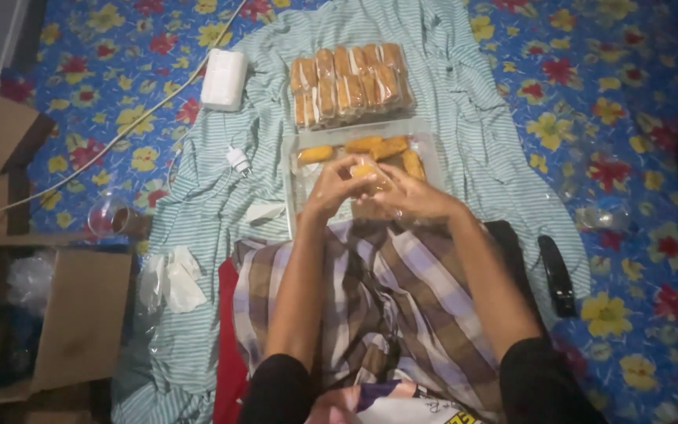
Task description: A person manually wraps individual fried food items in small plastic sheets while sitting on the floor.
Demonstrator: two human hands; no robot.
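Possibly the small yellow pastry (364, 170), pinched between the left hand (333, 187) and right hand (411, 196), could be crushed or dropped into the clear tray (296, 177) if squeezed unevenly.

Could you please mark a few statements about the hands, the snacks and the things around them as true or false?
1. Both hands meet on one yellow snack over the clear tray. True.
2. The left hand rests on the cardboard box. False: it is at the tray with the right hand.
3. A packed stack of snacks lies beyond the tray. True.
4. The black stapler lies inside the tray. False: it lies on the cloth by the right arm.
5. The white block sits on the stack. False: it lies left of it.
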